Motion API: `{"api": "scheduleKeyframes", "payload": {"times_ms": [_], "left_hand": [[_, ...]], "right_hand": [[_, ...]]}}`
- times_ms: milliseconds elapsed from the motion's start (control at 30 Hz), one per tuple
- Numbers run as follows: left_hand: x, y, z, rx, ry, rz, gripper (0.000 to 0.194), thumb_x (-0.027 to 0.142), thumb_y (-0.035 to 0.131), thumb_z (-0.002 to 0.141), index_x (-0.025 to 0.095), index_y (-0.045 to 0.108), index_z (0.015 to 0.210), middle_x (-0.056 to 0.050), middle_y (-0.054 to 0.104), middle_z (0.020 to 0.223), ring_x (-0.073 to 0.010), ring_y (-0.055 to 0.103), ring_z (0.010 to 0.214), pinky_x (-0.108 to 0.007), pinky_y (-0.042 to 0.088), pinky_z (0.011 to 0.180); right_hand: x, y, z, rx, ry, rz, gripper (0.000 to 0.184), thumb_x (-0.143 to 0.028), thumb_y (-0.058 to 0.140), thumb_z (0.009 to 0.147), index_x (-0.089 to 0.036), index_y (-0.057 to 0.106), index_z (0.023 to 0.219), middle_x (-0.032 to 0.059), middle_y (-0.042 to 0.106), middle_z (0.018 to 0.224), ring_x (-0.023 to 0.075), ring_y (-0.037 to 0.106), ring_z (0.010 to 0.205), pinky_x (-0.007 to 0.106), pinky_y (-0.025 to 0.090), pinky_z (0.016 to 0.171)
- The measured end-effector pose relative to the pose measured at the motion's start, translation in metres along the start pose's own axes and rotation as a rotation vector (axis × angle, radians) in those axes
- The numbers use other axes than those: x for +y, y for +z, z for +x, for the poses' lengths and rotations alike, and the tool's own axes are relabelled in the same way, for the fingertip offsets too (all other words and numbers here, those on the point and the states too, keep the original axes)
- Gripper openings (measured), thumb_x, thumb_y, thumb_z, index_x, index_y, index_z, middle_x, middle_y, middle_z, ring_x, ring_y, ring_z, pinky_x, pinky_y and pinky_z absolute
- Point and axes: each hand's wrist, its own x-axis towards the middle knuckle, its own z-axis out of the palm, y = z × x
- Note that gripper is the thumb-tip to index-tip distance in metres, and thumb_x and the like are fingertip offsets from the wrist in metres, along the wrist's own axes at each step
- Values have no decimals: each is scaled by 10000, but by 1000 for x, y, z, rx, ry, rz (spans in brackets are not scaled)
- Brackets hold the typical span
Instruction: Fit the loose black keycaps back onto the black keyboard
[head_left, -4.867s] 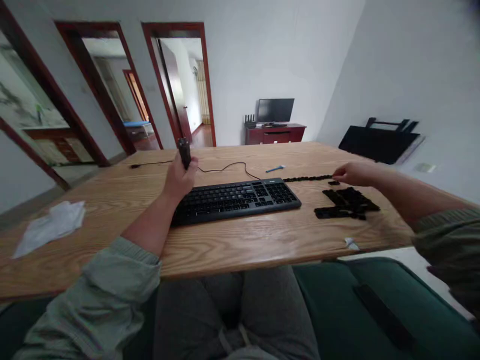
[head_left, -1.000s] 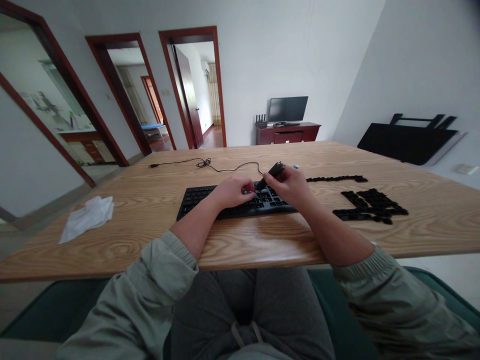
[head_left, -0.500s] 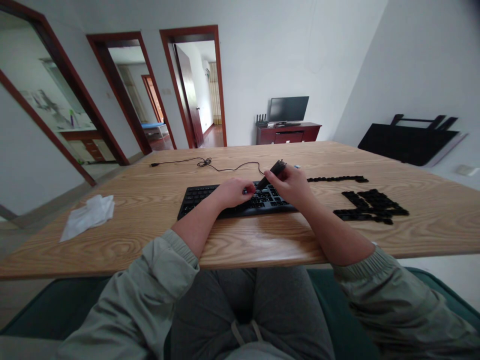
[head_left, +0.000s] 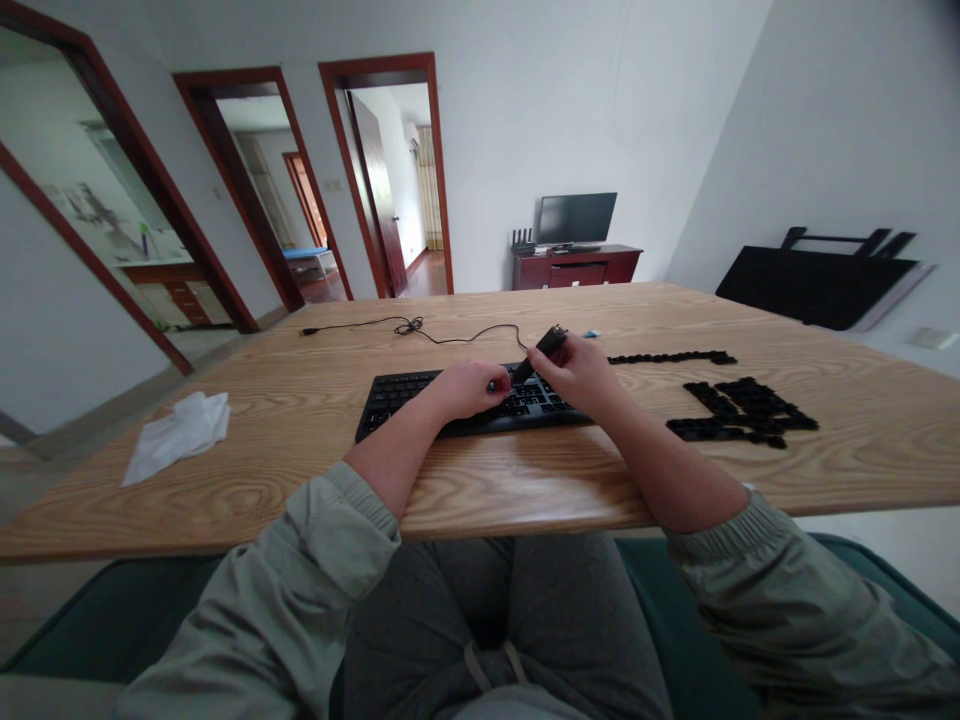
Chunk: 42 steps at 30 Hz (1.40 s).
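**Black tool (head_left: 541,350) pinched over the keyboard (head_left: 397,398)**

My right hand (head_left: 581,380) grips the tool above the keys, its tip just beside my curled left hand (head_left: 469,390); I cannot tell whether that hand holds anything. Black keycaps (head_left: 739,412) lie rightward. This calls for a steady tip.

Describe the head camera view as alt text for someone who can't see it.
Two hands work over a black keyboard on a wooden table: the right hand holds a small black tool above the keys, and the left hand rests on them. Loose black keycaps lie in rows to the right.
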Motion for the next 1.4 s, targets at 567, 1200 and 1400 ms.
{"api": "scheduleKeyframes", "payload": {"times_ms": [567,1200,1400], "left_hand": [[3,1,1,6,1,39,216,282,558,893,215,744,979,-27,757,942,-158,659,809,-268,478,761],[4,0,2,-26,6,74,241,295,552,910,223,759,1013,-38,761,957,-170,664,828,-272,484,778],[2,4,4,11,-12,83,245,324,548,914,221,750,1007,-45,760,975,-198,674,871,-304,490,795]], "right_hand": [[-4,-3,1,12,79,-62,365,-490,574,823,-192,498,625,8,522,588,128,427,554,293,282,539],[-2,-1,3,-5,86,-57,350,-476,570,838,-198,486,644,25,555,610,149,464,569,295,302,545],[-2,-2,5,21,89,-77,391,-532,543,868,-196,524,671,41,579,629,168,496,602,293,302,552]]}}
